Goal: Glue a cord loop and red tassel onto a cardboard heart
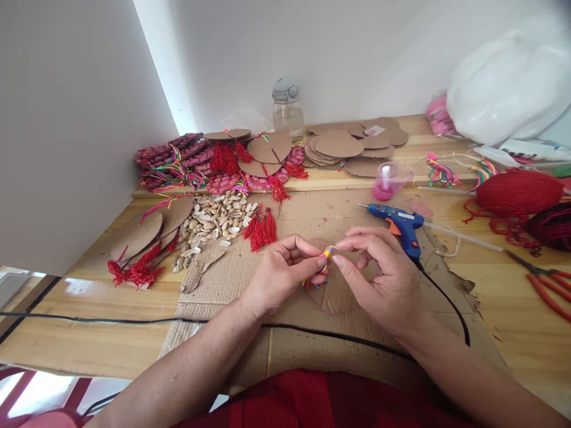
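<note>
My left hand [289,264] is closed in a pinch on a small bundle of multicoloured cords [328,252], wrapped in yellow near its top. Loose coloured ends show below the fingers. My right hand [386,270] is just to the right, its thumb and index finger curved toward the bundle. A thin pale thread [335,248] runs from the bundle's top to the right fingertips, which appear to hold it. Beneath both hands lies a cardboard sheet [285,345], with a shape outlined on it.
A blue glue gun [397,223] lies right of my hands, its black cable crossing the front. Peanut shells [218,217] and red tassels [260,229] lie left. Behind are cardboard discs [339,144], a water bottle [288,110] and a pink cup [383,189]. Red yarn [520,190] and pliers [544,279] lie right.
</note>
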Motion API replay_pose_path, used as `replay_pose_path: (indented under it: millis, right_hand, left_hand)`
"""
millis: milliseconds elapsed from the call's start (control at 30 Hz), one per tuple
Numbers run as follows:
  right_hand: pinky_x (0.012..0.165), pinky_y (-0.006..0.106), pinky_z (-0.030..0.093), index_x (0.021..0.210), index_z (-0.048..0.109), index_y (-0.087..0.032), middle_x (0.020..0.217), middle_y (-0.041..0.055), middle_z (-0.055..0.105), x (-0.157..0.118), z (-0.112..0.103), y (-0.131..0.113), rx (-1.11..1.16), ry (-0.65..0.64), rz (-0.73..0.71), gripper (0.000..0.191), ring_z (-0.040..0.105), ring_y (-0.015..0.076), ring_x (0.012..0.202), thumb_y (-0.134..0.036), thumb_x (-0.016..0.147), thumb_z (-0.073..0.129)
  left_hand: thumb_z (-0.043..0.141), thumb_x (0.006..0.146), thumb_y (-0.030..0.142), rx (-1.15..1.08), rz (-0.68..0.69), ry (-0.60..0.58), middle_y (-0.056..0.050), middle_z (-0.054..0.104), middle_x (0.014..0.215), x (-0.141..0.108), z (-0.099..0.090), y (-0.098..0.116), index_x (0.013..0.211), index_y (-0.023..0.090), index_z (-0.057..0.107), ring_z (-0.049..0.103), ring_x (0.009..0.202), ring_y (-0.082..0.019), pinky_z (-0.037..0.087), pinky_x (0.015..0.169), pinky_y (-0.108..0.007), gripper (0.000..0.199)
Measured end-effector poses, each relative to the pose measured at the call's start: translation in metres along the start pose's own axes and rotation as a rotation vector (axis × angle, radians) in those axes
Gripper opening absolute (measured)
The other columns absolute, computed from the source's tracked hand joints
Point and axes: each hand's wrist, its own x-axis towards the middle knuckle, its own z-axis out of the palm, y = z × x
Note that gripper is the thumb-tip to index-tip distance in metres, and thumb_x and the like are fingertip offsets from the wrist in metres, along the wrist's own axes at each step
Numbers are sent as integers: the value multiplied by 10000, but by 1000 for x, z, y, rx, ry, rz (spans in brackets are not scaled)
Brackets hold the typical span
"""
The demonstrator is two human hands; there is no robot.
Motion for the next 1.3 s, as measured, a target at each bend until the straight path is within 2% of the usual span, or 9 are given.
replay_pose_path:
  millis: [100, 367, 467, 733, 900, 1133, 1300]
  right_hand:
    - [676, 351, 530, 945, 687, -227, 1006, 76, 691, 1, 0, -1, -29, 11, -65, 95, 651, 235, 972, -158, 881, 678]
    - [795, 399, 520, 952, 665, -214, 989, 74, 697, 1, -1, -3, -43, 9, -72, 118, 636, 235, 969, -146, 864, 704]
    - [798, 387, 507, 974, 658, -210, 958, 58, 719, 2, -1, -4, -49, -8, -87, 139, 632, 220, 920, -123, 871, 688]
    - [742, 338, 491, 972, 670, -203, 903, 34, 728, 1, -3, -6, -52, -14, -64, 137, 613, 185, 823, -107, 874, 671]
    - [712, 317, 489, 971, 673, -205, 911, 28, 738, 1, -2, -6, -24, -22, -47, 134, 632, 169, 826, -103, 884, 657]
    - [703, 307, 509, 1171, 676, -237, 1060, 30, 736, -2, -2, -2, 53, -84, 64, 279, 643, 165, 889, -143, 910, 650]
    - [715, 299, 500, 1067, 701, -251, 1004, 4, 737, -2, -2, 1, 131, -120, 112, 160, 639, 151, 863, -179, 939, 637]
  left_hand:
    - [870, 738, 286, -4, 19, 13, -28, 748, 776, 0, 0, -1, 796, 129, 640, 692, 641, -99, 591, 626, -203, 284]
    - [860, 741, 279, 83, 81, 29, -29, 743, 765, -1, 2, -2, 796, 138, 641, 691, 656, -110, 579, 660, -221, 267]
    - [838, 760, 261, 151, 121, 43, -38, 743, 787, -2, 4, -1, 804, 139, 643, 693, 699, -119, 579, 704, -237, 234]
    - [794, 795, 231, 201, 181, 35, -52, 741, 786, -5, 5, 3, 800, 124, 665, 674, 708, -112, 553, 684, -212, 168]
    - [815, 790, 239, 127, 140, 40, -48, 748, 797, -3, 3, -1, 805, 124, 672, 682, 707, -109, 580, 673, -209, 185]
    - [816, 812, 240, -56, 29, -48, -37, 750, 820, -1, -3, -3, 844, 130, 675, 702, 740, -107, 605, 641, -182, 182]
    - [801, 828, 236, -79, -2, -67, -42, 747, 833, -1, -3, -1, 873, 131, 671, 707, 753, -114, 606, 634, -184, 173]
